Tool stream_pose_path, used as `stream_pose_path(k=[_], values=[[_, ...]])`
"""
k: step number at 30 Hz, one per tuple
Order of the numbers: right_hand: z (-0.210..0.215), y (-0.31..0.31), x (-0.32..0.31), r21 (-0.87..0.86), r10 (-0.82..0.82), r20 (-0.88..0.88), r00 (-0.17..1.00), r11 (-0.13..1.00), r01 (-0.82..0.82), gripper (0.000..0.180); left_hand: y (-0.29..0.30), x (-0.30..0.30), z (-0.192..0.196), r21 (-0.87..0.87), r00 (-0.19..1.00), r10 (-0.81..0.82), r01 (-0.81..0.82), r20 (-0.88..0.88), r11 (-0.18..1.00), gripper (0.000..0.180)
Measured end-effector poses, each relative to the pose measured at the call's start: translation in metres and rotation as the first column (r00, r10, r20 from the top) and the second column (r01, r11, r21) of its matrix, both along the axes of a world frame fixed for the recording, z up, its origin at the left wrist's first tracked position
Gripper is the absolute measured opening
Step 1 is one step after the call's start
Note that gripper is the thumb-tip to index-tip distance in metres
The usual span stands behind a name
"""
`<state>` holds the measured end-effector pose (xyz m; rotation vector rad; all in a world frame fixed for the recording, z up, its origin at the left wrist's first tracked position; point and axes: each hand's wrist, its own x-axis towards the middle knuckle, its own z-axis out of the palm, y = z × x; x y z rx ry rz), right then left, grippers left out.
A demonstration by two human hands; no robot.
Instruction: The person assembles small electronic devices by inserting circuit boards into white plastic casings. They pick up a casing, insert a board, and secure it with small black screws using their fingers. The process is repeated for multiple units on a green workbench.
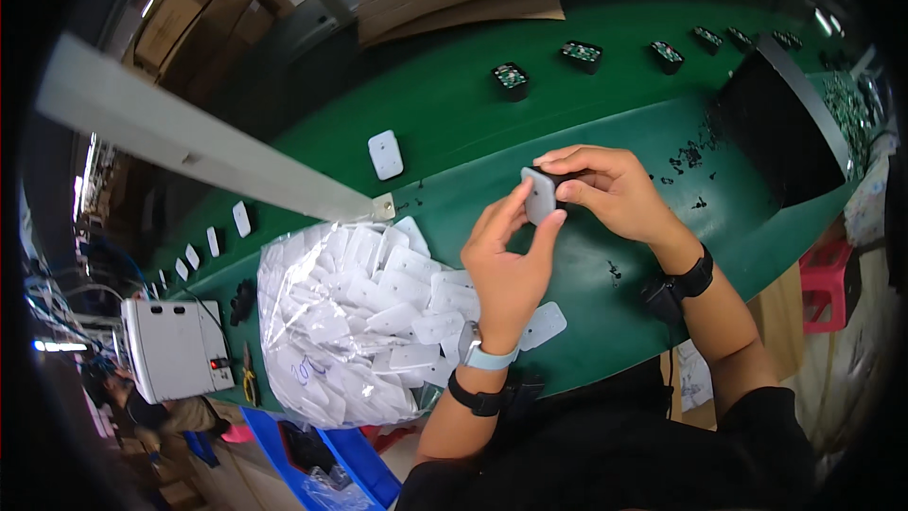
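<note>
Centrally, one white cover (pixel 540 202), one black part (pixel 558 176) (two hands (pixel 509 270) (pixel 619 194))

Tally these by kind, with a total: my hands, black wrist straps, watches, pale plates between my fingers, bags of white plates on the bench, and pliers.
Hands, left hand and right hand: 2
Black wrist straps: 2
Watch: 1
Pale plate: 1
Bag of white plates: 1
Pliers: 1
Total: 8

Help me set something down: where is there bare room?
On the far green strip, between the nearest white cover and nearest black case; a smaller patch lies between the left hand and small black parts. Crowded: around the clear bag.
</note>
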<state>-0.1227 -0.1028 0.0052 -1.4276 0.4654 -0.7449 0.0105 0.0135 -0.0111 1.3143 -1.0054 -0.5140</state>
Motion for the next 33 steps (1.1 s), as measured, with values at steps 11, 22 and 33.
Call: stream_pose_path(k=[11, 22, 33], values=[[-0.018, -0.069, 0.114, -0.161, 0.043, -0.403, 0.914, 0.980, -0.117, 0.033, 0.039, 0.022, 0.042, 0.152, 0.834, 0.089, -0.202, 0.545, 0.968, 0.050], [-0.019, -0.084, 0.138, -0.815, -0.377, -0.398, 0.836, 0.563, -0.135, 0.021, 0.114, 0.069, 0.037, 0.294, 0.616, 0.050, -0.444, 0.786, 0.846, 0.039], [0.052, -0.030, -0.028, -0.364, 0.283, -0.530, 0.800, 0.776, -0.516, 0.006, 0.098, 0.077, 0.032, 0.332, 0.556, -0.010, -0.482, 0.831, 0.811, 0.037]])
